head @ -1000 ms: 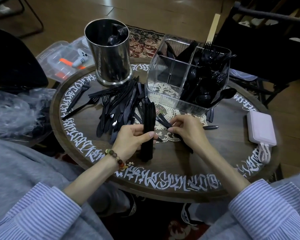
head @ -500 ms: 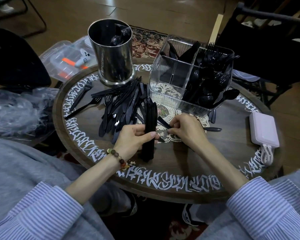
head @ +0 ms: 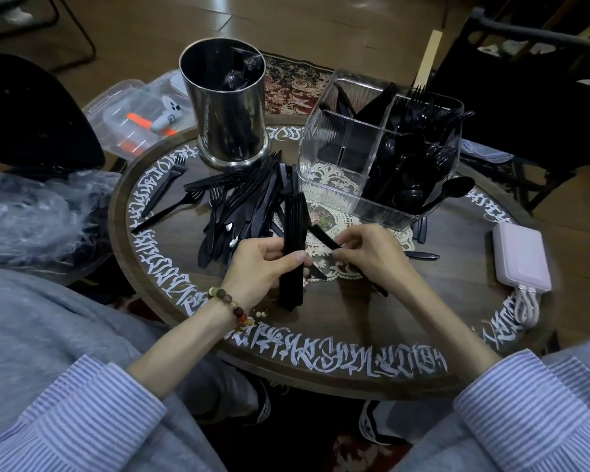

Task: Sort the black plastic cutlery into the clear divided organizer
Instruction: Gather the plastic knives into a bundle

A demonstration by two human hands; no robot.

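Your left hand [head: 263, 264] is clamping the knife bundle [head: 293, 247] mid-table; your right hand [head: 368, 253] is pinching one light, slippery knife [head: 324, 236] midway.

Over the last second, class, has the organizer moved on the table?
No. The organizer still sits on the far part of the doily, right of the steel cup; only the camera shifted.

My shirt has thin blue and white stripes, and both sleeves are pushed up my arms. On my left wrist I wear a bead bracelet [head: 230, 303] with brown, green and orange beads. My trousers are soft grey.
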